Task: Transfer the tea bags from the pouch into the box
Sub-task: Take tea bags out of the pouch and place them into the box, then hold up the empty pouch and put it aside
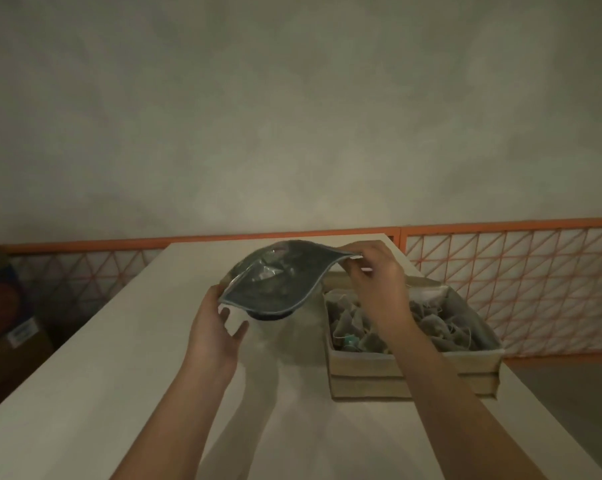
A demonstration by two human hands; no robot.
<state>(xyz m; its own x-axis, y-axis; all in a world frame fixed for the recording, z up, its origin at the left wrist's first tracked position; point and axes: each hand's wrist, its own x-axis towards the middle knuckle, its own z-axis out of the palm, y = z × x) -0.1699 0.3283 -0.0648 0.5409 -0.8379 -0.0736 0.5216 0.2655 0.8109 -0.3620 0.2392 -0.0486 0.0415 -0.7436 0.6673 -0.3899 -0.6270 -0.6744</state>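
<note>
1. Both hands hold the pouch [270,278] above the counter [119,358]: left hand [211,325] grips its near corner, right hand [375,271] pinches its far rim.
2. The box [413,374] (heaped with tea bags [441,327]) sits just right.

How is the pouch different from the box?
The pouch is dark, soft and bendy, held up by the left hand and right hand; the box is tan, stiff and sits on the table. The box is heaped with tea bags. Both are open.
</note>
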